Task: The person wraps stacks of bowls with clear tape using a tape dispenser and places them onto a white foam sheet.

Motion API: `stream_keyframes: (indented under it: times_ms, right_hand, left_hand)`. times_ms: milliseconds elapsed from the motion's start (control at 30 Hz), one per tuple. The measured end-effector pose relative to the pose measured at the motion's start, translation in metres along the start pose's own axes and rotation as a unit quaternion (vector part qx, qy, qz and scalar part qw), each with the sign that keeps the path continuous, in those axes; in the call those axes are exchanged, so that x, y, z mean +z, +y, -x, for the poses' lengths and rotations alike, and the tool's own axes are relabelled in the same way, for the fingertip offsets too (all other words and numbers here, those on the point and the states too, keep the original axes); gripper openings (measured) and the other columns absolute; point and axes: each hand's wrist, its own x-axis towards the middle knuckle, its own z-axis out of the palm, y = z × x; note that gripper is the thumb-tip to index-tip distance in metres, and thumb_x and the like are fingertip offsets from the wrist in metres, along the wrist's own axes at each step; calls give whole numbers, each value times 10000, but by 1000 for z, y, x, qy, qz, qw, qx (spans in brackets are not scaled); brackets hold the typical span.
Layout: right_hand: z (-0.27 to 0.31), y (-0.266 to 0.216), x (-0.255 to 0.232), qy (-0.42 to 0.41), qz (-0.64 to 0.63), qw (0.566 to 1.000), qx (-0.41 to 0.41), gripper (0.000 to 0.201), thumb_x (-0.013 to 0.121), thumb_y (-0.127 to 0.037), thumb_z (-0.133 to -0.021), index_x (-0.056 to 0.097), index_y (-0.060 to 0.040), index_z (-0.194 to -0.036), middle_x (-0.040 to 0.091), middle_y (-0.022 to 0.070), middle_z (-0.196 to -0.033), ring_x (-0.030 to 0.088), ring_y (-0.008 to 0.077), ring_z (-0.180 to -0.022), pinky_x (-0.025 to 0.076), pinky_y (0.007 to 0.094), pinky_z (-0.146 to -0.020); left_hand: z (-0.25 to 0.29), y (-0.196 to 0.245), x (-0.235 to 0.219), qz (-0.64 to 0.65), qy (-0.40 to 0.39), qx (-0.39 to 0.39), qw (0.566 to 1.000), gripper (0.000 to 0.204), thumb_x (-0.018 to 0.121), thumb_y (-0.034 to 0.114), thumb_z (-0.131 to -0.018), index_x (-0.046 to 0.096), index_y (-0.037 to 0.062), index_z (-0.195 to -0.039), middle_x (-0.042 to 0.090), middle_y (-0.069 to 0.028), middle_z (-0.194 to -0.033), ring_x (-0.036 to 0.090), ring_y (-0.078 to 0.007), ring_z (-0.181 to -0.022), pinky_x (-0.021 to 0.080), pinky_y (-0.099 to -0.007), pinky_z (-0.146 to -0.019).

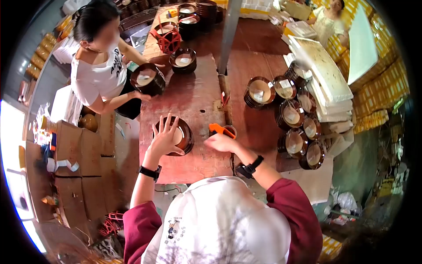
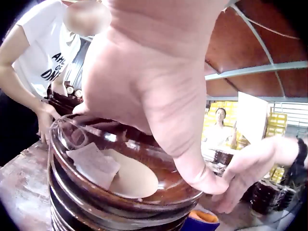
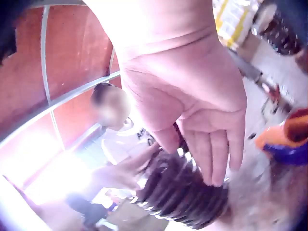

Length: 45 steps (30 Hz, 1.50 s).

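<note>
My left hand (image 1: 163,140) lies spread over a stack of glossy brown bowls (image 1: 188,137), its fingers straight across the top. In the left wrist view, the thumb reaches past the rim of the top bowl (image 2: 159,204). A white paper slip (image 2: 94,166) and a pale round patch (image 2: 134,178) show inside that bowl. To the right of the stack is my right hand (image 1: 221,143), fingers extended in the right wrist view. Just beyond it sits an orange and blue tape dispenser (image 1: 217,128).
At the left, another person (image 1: 99,75) holds a bowl stack (image 1: 149,80). Several bowl stacks (image 1: 291,112) crowd the table's right side, beside white foam sheets (image 1: 323,72). A metal post (image 1: 229,37) rises mid-table. Red strapping (image 1: 169,42) surrounds a far stack.
</note>
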Motion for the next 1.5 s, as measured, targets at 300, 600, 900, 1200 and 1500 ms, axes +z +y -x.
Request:
stream_keyframes:
  times_ms: [300, 600, 900, 1200, 1500]
  right_hand:
    - [-21, 115, 25, 421, 50, 899, -111, 162, 661, -32, -855, 623, 13, -1006, 669, 221, -988, 662, 384, -908, 542, 452, -798]
    - [0, 102, 31, 412, 62, 904, -97, 137, 623, 24, -834, 556, 34, -953, 618, 242, -1174, 605, 425, -1053, 515, 445, -883]
    - [-2, 102, 27, 356, 126, 925, -43, 222, 685, -62, -850, 569, 27, -1017, 601, 269, -1194, 593, 441, -1095, 494, 481, -918]
    - [-14, 71, 30, 278, 223, 931, 83, 383, 797, -109, -782, 614, 57, -1075, 649, 254, -1113, 608, 424, -1085, 507, 468, -912]
    - [-7, 81, 33, 350, 306, 885, -26, 349, 703, -47, -825, 551, 51, -1124, 651, 290, -1093, 616, 477, -1056, 501, 501, -893]
  left_hand:
    - [-20, -20, 9, 157, 209, -83, 962, 545, 730, 394, -873, 629, 96, -1319, 642, -103, -1260, 579, -332, -1181, 459, -471, -978]
    - [-24, -85, 43, 660, 19, -229, 716, 438, 633, 329, -1017, 647, -15, -1288, 693, -16, -1046, 612, -109, -904, 522, -300, -801]
    - [27, -42, 126, 666, 296, -313, 610, 439, 544, 332, -1060, 612, -23, -1309, 680, -68, -1178, 616, -145, -1033, 496, -307, -915]
    - [56, 29, 144, 723, 364, -414, 417, 331, 505, 346, -1071, 444, 118, -1304, 576, -57, -1196, 590, -196, -1059, 534, -410, -837]
    - [82, 40, 96, 763, 280, -414, 411, 648, 598, 576, -961, 367, 168, -1408, 497, -64, -1355, 593, -233, -1090, 562, -452, -757]
